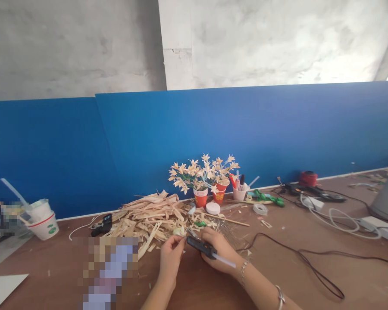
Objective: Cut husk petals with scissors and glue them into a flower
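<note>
In my right hand (218,249) is a black glue gun (200,246), with a clear glue stick (224,260) poking out of its back end. Its nozzle points left, close to the fingertips of my left hand (171,256). My left thumb and fingers are pinched together; what they hold is too small to make out. Just beyond them is a pale petal-like piece (180,231). Behind both hands lies a heap of dry corn husks (148,215). Husk flowers on thin stems stand in a red-and-white paper cup (200,199) and a second red cup (218,196).
A round white lid (213,209), a tape roll (260,209) and a pen cup (239,193) sit behind my hands. A dark cable (297,249) loops across the right side. White paper cups (43,226) stand at left. A blue partition (194,129) borders the table.
</note>
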A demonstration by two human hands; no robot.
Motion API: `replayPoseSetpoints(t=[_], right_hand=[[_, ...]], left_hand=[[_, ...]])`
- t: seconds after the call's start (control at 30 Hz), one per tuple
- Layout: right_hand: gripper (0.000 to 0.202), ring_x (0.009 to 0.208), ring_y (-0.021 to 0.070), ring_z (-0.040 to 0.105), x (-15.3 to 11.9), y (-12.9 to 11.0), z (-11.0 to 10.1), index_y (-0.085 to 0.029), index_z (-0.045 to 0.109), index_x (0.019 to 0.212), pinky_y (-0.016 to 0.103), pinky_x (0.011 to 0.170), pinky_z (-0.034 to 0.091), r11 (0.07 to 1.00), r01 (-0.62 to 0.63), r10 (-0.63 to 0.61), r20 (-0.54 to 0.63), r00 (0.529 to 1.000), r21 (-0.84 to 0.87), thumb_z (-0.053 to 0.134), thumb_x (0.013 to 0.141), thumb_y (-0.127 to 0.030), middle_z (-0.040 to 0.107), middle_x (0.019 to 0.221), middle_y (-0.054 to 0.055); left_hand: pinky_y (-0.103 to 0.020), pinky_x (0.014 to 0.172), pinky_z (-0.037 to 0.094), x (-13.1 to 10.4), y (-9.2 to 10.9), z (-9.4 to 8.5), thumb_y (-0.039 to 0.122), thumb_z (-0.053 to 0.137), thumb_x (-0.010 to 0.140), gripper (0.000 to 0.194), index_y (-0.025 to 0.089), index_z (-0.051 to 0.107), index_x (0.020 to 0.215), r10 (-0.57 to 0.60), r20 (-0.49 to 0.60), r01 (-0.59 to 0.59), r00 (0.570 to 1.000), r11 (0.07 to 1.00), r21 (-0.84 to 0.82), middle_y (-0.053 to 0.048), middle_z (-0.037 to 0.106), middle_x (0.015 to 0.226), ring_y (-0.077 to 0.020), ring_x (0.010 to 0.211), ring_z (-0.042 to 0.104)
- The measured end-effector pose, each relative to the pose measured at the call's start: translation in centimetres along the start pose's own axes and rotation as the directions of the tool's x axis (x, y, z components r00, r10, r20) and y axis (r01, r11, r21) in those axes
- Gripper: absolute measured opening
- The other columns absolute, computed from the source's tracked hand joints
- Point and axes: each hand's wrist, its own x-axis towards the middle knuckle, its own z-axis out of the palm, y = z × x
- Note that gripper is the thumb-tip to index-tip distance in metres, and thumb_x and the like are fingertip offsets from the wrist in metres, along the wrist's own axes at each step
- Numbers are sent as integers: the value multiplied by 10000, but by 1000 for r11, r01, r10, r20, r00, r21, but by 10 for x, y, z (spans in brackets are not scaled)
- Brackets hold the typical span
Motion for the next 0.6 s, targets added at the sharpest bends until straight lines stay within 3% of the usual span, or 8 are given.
replayPoseSetpoints(t=[0.6], right_hand=[[152, 731, 151, 505, 1, 7, 3, -183, 479, 698, 215, 630, 376, 1000, 3, -3, 10, 1000, -8, 496, 589, -79, 507, 792, 18]], left_hand=[[-148, 368, 211, 0, -1, -1, 403, 692, 594, 283, 147, 572, 610, 7, -15, -7, 1000, 1000, -27, 83, 405, 432, -36, 387, 299]])
